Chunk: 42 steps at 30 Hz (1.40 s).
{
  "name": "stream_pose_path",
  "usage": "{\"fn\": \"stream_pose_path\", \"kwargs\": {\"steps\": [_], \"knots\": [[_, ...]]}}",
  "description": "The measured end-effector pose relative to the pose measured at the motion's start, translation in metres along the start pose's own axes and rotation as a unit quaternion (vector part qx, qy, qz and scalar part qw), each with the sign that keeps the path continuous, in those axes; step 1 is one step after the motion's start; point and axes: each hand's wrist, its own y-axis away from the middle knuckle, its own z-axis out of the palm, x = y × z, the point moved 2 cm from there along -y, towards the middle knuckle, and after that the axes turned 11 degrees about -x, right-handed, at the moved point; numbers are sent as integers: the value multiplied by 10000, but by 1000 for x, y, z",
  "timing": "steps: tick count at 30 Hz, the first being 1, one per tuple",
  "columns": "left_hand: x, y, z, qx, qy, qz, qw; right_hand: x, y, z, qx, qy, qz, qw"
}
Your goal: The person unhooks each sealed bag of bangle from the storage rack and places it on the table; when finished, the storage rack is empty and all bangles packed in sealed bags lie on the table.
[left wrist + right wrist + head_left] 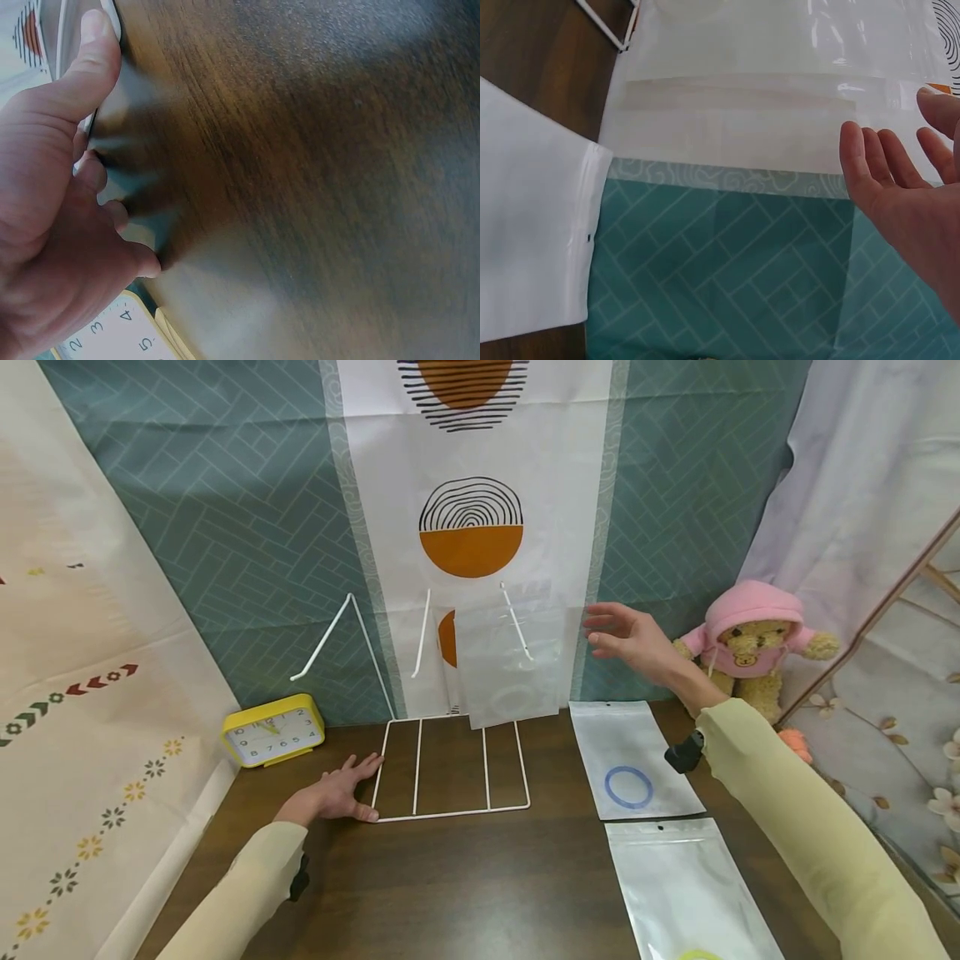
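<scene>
A white wire rack (pixel 453 814) stands on the table, its prongs jutting forward from the back. My left hand (pixel 337 793) rests at the left side of its base, fingers spread and thumb by the front corner; in the left wrist view the thumb (pixel 90 64) lies against the white wire. From the right prong hangs a translucent whitish zip bag (pixel 502 660) with a faint round outline near its bottom. My right hand (pixel 630 642) is in the air to the right of that bag, apart from it, fingers loosely bent and holding nothing.
Two white zip pouches lie at right: one pouch (pixel 637 735) shows a blue ring (pixel 628 787), the nearer pouch (pixel 682 868) a yellow-green ring (pixel 700 955). A yellow clock (pixel 273 732) stands left. A pink-hooded teddy bear (pixel 750 643) sits back right. A patterned curtain (pixel 480 452) hangs behind.
</scene>
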Motion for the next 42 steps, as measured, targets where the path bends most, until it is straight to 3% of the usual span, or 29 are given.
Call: {"fn": "stream_pose_path", "kwargs": {"steps": [14, 24, 34, 42], "knots": [[1, 1, 0, -17, 17, -45, 10000, -12, -26, 7, -49, -490, -237, 9985], [1, 1, 0, -11, 1, -35, 10000, -17, -37, 10, -81, -225, -33, 9997], [-1, -1, -1, -24, -12, -61, 10000, -16, -44, 12, 8, -589, 59, 9982], [2, 1, -1, -71, 22, -107, 9999, -19, -49, 15, -177, -810, -34, 9966]]}}
